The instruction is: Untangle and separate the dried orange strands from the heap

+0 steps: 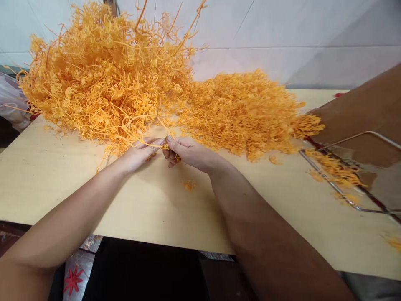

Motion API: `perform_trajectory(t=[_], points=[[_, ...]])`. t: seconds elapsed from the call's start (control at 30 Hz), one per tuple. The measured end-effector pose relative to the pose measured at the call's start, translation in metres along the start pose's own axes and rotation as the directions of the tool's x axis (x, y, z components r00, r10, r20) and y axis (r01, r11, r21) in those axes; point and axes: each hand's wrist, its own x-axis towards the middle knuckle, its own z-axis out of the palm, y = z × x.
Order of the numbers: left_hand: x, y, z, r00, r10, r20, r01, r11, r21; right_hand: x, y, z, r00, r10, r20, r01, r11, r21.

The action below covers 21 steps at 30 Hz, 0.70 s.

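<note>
Loose orange fragment (pixel 189 185) lies on the tabletop (pixel 134 213). Beyond, left hand (pixel 140 154) and right hand (pixel 191 153) pinch an orange strand (pixel 165 146), fingertips closed; this piece appears unfinished. Behind: flatter pile (pixel 238 113) right, seemingly done; tangled heap (pixel 103 79) left, seemingly outstanding.

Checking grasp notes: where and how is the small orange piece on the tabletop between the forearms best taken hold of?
Probably by its middle, pinched from above with the right hand, once free: the small orange piece lies low, with tabletop on all sides, and that hand is the nearer. Blur hides any stem.
</note>
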Motion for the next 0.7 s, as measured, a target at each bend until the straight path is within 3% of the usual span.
perform_trajectory(t=[0.17, 0.33, 0.5, 0.7], points=[[-0.0009, -0.0006, 0.001, 0.998, -0.054, -0.015, 0.053, 0.996, -0.066, -0.0009, -0.0028, 0.0006, 0.999, -0.047, 0.009, 0.047, 0.999, 0.0], [-0.0017, -0.0023, 0.0023, 0.999, 0.013, -0.046, -0.017, 0.995, -0.102, -0.0003, -0.0025, 0.0011, 0.999, -0.037, 0.025, 0.037, 0.999, -0.012], [-0.0008, -0.0022, 0.003, 0.998, 0.059, -0.02, -0.059, 0.998, -0.006, 0.0029, -0.0008, 0.0031, 0.993, 0.011, -0.116, -0.018, 0.998, -0.058], [-0.0027, -0.0012, 0.0021, 0.999, 0.046, 0.023, -0.048, 0.989, 0.138, 0.0071, 0.0042, 0.0073, 0.959, -0.158, -0.237, 0.158, 0.987, -0.018]])
